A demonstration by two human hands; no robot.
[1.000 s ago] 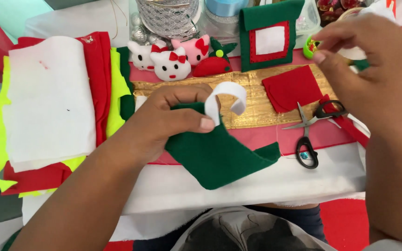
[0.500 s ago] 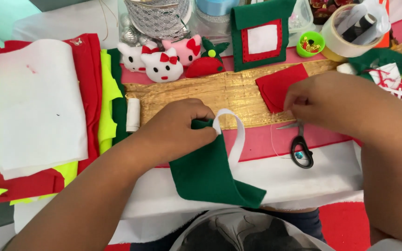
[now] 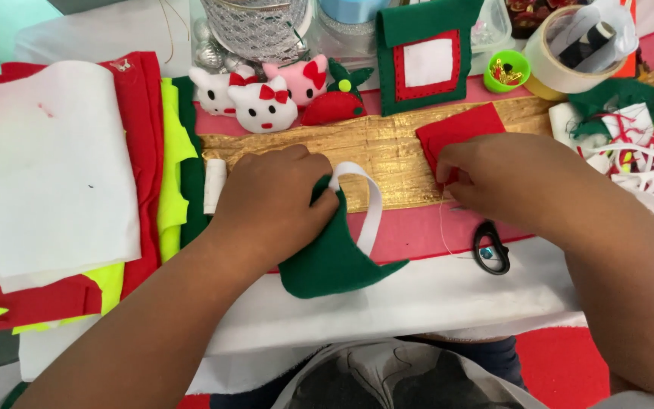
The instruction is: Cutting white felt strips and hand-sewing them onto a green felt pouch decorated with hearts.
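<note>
Felt sheets (image 3: 62, 167) and gold cloth (image 3: 387, 151) cover the worktable (image 3: 433, 303).

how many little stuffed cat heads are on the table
3: a white cat head at the left, a white cat head with a red bow in front, a pink cat head behind it. More may be hidden.

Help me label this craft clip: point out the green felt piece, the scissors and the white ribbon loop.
green felt piece (image 3: 334, 261): head view, on its wide lower part.
scissors (image 3: 491, 248): head view, on the black handle loop.
white ribbon loop (image 3: 372, 208): head view, on the right strand of the loop.
</note>
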